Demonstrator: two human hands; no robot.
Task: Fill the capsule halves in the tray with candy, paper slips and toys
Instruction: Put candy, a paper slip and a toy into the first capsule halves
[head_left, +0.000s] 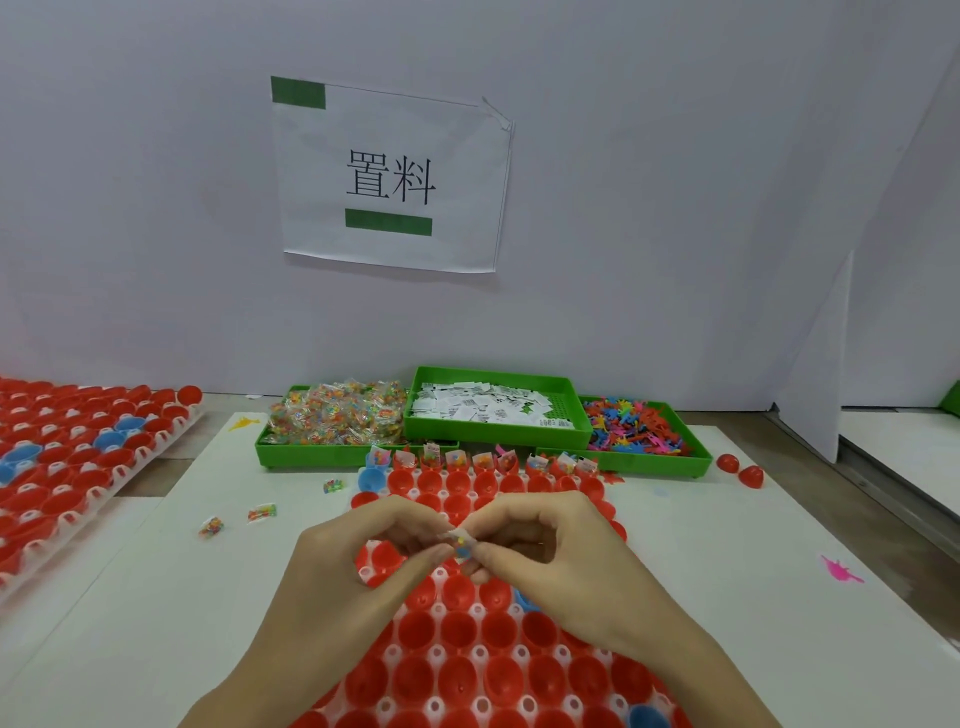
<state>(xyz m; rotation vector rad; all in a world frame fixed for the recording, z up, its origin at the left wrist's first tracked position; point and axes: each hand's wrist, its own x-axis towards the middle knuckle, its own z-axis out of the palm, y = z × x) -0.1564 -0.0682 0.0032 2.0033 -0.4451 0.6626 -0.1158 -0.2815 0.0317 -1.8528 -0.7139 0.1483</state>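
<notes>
Head cam: left hand (358, 551) & right hand (545, 545) together, pinching candy packet (462, 545) over tray (483, 670); filling step, 2nd row next, needs drop into empty capsule half (430, 482).

Three bins (332, 451) behind the tray (467, 670); spare tray (78, 467) left.
</notes>
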